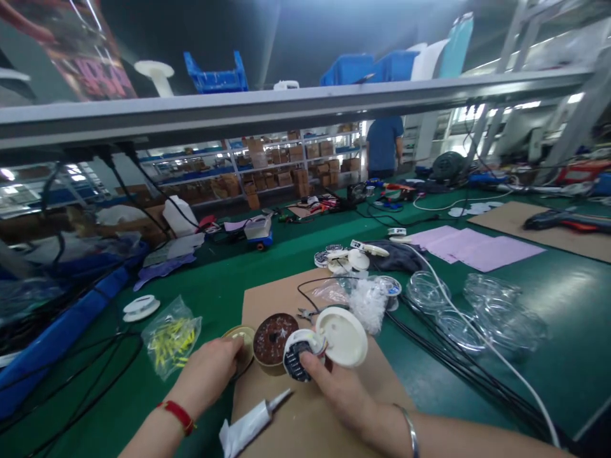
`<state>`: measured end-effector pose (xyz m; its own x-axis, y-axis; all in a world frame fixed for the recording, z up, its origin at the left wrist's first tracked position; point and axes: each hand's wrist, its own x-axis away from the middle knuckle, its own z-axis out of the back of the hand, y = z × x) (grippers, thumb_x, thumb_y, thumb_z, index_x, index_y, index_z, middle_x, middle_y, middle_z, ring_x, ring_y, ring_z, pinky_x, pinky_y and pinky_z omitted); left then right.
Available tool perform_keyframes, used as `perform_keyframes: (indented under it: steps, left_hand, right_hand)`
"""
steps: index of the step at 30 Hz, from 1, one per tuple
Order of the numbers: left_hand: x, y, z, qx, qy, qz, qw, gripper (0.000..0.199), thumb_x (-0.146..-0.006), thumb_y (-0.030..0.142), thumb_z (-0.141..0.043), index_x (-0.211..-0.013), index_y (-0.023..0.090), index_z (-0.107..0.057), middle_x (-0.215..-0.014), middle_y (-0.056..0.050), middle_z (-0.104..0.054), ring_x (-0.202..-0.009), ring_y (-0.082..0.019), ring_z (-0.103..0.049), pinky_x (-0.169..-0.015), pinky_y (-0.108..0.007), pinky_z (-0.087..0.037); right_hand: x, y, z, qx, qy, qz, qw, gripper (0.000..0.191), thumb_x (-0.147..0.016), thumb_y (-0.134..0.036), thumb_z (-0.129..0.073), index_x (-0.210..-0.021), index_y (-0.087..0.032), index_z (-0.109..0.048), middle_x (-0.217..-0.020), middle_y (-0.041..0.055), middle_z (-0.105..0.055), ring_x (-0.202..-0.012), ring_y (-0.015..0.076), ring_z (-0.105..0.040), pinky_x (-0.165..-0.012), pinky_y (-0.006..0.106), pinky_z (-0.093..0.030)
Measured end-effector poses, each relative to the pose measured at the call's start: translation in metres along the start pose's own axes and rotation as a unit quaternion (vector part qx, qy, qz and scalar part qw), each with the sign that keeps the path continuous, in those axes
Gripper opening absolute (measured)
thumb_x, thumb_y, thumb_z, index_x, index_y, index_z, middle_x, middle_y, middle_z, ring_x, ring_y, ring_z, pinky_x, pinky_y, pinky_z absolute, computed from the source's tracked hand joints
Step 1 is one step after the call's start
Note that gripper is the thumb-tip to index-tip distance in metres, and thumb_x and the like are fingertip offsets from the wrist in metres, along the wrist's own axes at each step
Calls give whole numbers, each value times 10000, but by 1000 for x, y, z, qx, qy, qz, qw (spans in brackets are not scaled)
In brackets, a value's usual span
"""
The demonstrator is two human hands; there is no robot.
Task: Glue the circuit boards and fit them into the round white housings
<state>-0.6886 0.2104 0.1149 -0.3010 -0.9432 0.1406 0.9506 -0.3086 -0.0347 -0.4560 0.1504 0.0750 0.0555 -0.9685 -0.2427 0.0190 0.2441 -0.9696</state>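
Observation:
My left hand (214,366) grips the edge of a shallow, gold-coloured round lid (245,350), its fingers closed on the rim. Right beside that lid stands a round tin (275,340) with a dark reddish-brown, speckled content. My right hand (341,391) pinches a round white plastic housing with a black circuit board (294,366), thumb on its face. Short wires join the housing to a white round cover (342,337), which hangs tilted above the same hand. In front lies a white squeeze tube (252,423) with a pointed nozzle. Diagonal pliers (306,313) lie behind the tin.
Brown cardboard (272,292) covers part of the green bench. A bag of yellow pieces (174,337) and a white disc (141,308) lie left. To the right are clear plastic covers (501,312), black cables (458,356) and pink sheets (477,247). A person (384,146) stands far behind.

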Motion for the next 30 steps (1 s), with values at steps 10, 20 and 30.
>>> perform_keyframes:
  steps: [10, 20, 30]
  left_hand:
    - [15, -22, -3, 275, 135, 20, 952, 309, -898, 432, -404, -956, 237, -636, -1022, -66, -635, -959, -236, -616, -841, -371, -502]
    - [15, 5, 11, 350, 171, 21, 921, 383, -808, 562, -527, -1007, 269, -673, -990, -14, -702, -896, -203, -655, -788, -287, -530]
    - [-23, 32, 27, 165, 157, -93, 969, 191, -897, 185, -437, -910, 227, -622, -977, -17, -661, -902, -161, -620, -798, -270, -462]
  right_hand:
    - [-1, 2, -1, -1, 29, -9, 1000, 472, -794, -533, -564, -1159, -238, -617, -1175, 118, -623, -1214, 307, -498, -1092, 503, -311]
    - [-3, 7, -3, -30, 16, -8, 999, 624, -792, -657, -531, -1245, -229, -565, -1147, 117, -637, -1150, 280, -546, -1103, 466, -314]
    - [-5, 13, -1, -9, 46, -23, 999, 610, -812, -645, -518, -1221, -198, -593, -1174, 136, -628, -1224, 308, -481, -1136, 499, -226]
